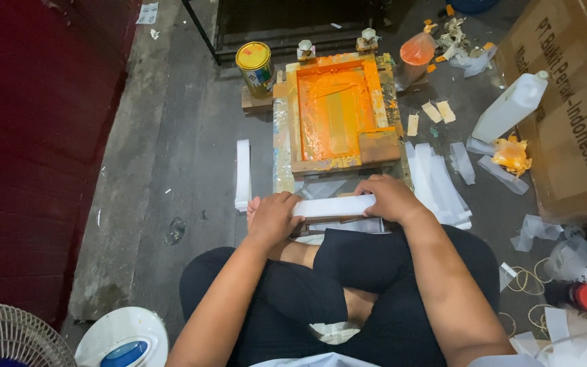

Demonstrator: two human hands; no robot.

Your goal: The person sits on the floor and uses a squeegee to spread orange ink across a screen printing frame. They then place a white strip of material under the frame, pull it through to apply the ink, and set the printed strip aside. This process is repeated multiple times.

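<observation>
From my seat behind the head camera, the grey concrete floor (pixel 171 156) fills most of the view, with a big brown cardboard box (pixel 572 102) at three o'clock and the person's crossed legs in black shorts (pixel 348 285) at six. At twelve o'clock from the hands lies the wooden-framed printing screen smeared with orange ink (pixel 338 112), and a yellow-lidded metal tin (pixel 255 66) stands just beside its far left corner, at eleven o'clock. A white plastic bottle (pixel 511 105) lies tilted at two o'clock, and loose white paper strips (pixel 436 180) are fanned on the floor at three o'clock of the right hand. Between the screen and the knees, I see the stack of long white paper strips (pixel 334 206) held level and crosswise. The left hand (pixel 273 217) has its fingers wrapped closed over the stack's left end, and the right hand (pixel 392 198) has its fingers curled closed over the right end.
</observation>
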